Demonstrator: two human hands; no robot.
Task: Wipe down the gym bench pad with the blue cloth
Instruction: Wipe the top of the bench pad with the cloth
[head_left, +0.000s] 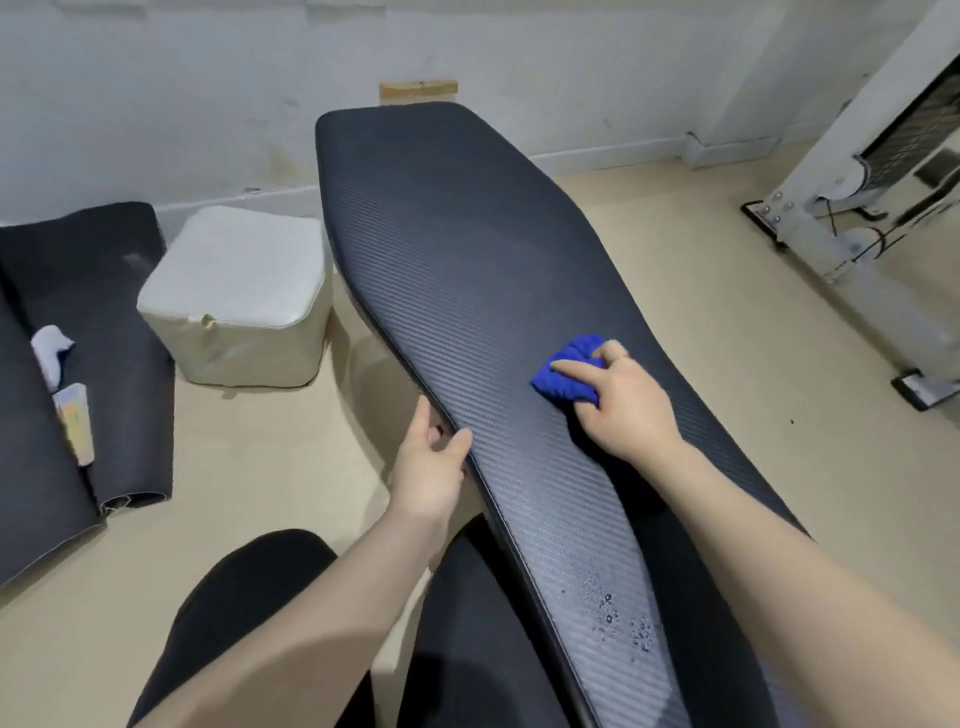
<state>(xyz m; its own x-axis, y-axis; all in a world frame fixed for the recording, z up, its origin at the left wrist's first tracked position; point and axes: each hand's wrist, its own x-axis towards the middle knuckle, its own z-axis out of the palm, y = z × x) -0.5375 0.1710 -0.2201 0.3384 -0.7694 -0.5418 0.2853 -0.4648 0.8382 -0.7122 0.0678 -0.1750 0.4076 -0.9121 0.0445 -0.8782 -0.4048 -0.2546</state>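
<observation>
- Head view shows the bench pad (467, 249), long, dark and ribbed.
- The right hand (623, 400) presses the bunched blue cloth (569, 371) on the middle of the pad, fingers closed over it.
- The left hand (431, 457) grips the pad's left edge.
- Water drops (623, 623) lie on the pad's near end.

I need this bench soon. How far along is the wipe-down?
Midway at best. The right hand presses the blue cloth on the middle of the bench pad; the left hand grips its edge. Water droplets at the near end remain unwiped. Nothing shows whether the far end is done.
</observation>
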